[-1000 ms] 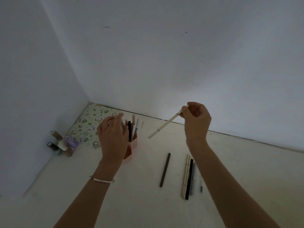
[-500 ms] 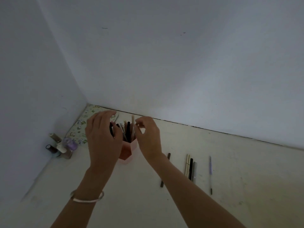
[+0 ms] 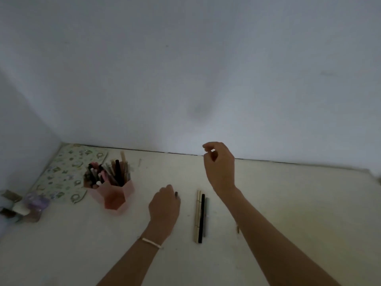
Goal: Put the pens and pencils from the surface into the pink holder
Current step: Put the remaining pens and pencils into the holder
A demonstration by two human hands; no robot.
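The pink holder (image 3: 116,196) stands at the left on the pale surface, packed with several pens and pencils. My left hand (image 3: 165,205) rests low on the surface to its right, back up, fingers curled over a dark pen (image 3: 176,194) of which only the tip shows. Whether it grips the pen is hidden. My right hand (image 3: 219,164) hangs raised above the surface, fingers loosely bent and holding nothing. Between my arms lie a beige pencil (image 3: 197,215), a black pen (image 3: 202,218) and a grey pen (image 3: 206,215), side by side. My right forearm hides most of another pen (image 3: 238,229).
A patterned mat (image 3: 64,174) lies in the back left corner behind the holder. Several small bottles (image 3: 24,205) cluster at the left wall. Plain walls close the surface at the back and on the left.
My right hand put the white pencil into the holder and lifted away to the right, holding nothing. My left hand left the holder and came down on the dark pen.
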